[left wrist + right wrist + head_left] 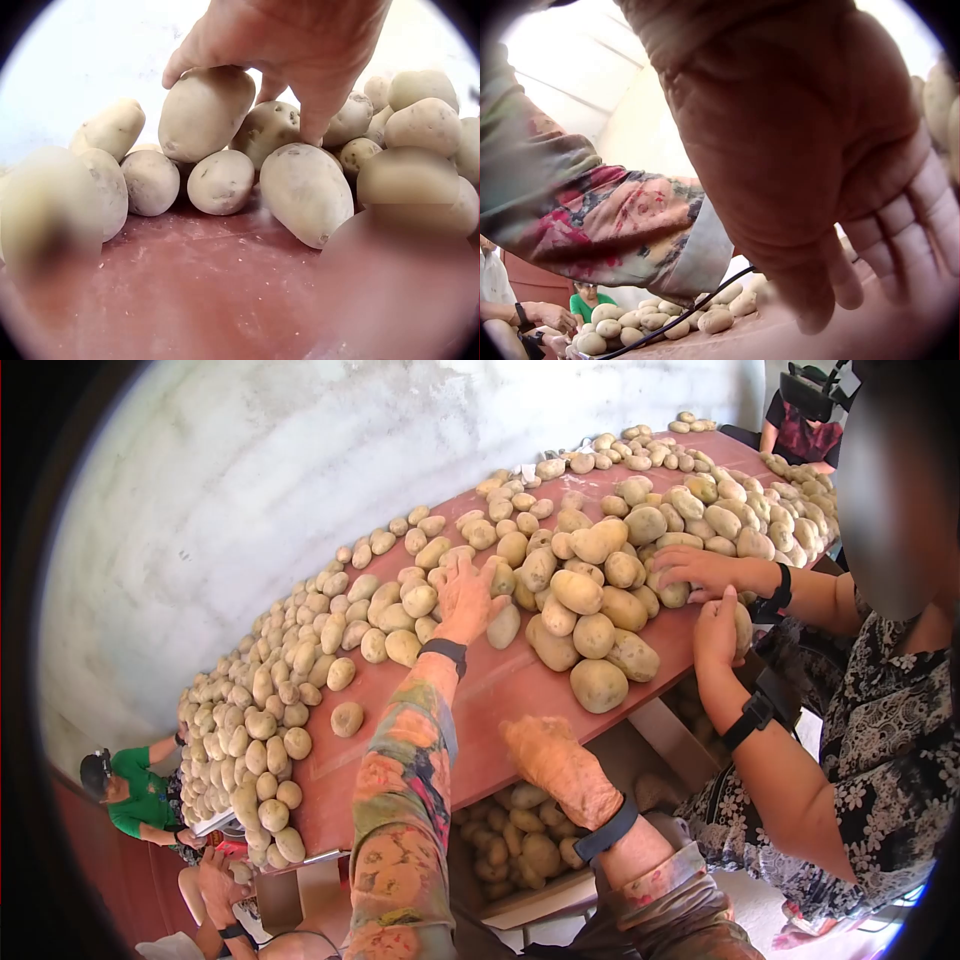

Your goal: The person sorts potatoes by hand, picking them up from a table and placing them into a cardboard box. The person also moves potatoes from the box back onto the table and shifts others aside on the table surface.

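Nearest me, one multicoloured, floral-print fabric sleeve [405, 810] is reaching over the flat, reddish-brown tabletop [485, 685]. My left hand [465, 600] is spreading its fingers, touching pale-tan, oval potatoes [206, 116] lying there; my right hand [562, 765] is hovering by the near edge, fingers relaxed.

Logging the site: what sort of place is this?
Probably a potato sorting room: potatoes heaped along a long red table, a carton of potatoes beneath, and several people around it.
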